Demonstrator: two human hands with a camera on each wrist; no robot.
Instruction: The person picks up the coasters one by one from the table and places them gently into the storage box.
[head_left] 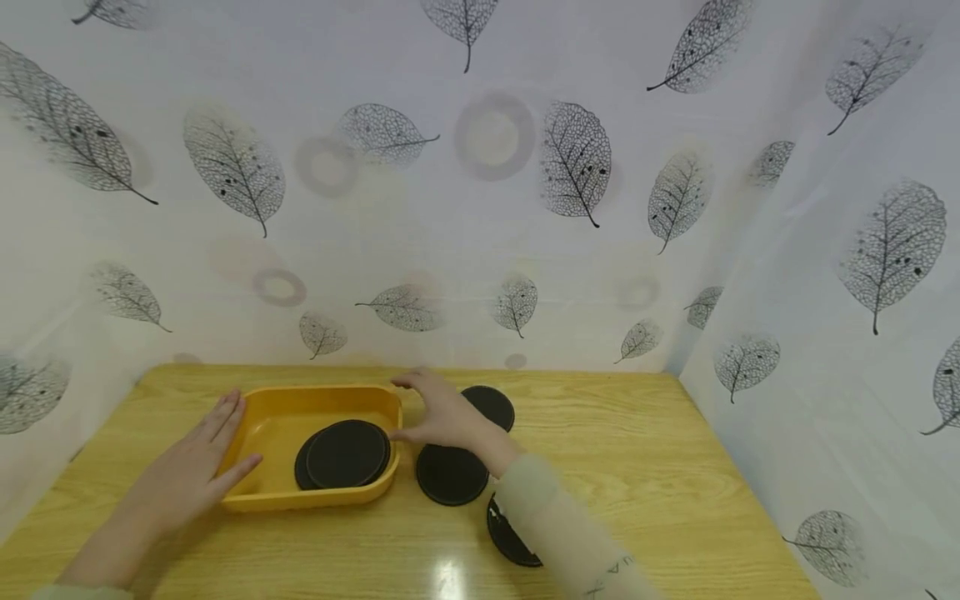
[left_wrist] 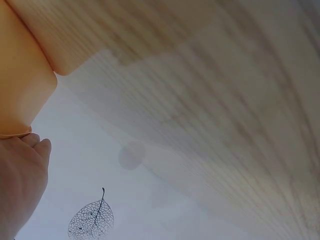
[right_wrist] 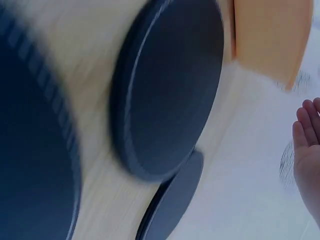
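A yellow rectangular tray [head_left: 300, 500] stands on the table. Inside it, toward its right end, black round coasters [head_left: 348, 454] lie stacked with their edges offset. My left hand [head_left: 183, 471] rests along the tray's left side, fingers straight at the rim and thumb extended over the inside. At the right end my right hand [head_left: 446, 417] is spread, thumb near the tray's right wall and fingers by its back corner, with nothing held. In the right wrist view its fingers [right_wrist: 310, 125] are extended, apart from the tray [right_wrist: 272, 37].
To the right of the tray, black coasters lie on the wooden table [head_left: 637, 467]: a back one [head_left: 491, 406], a middle one [head_left: 452, 477] and a front one [head_left: 510, 537], partly covered by the right arm. A leaf-patterned covering [head_left: 480, 233] hangs behind the table and along the right.
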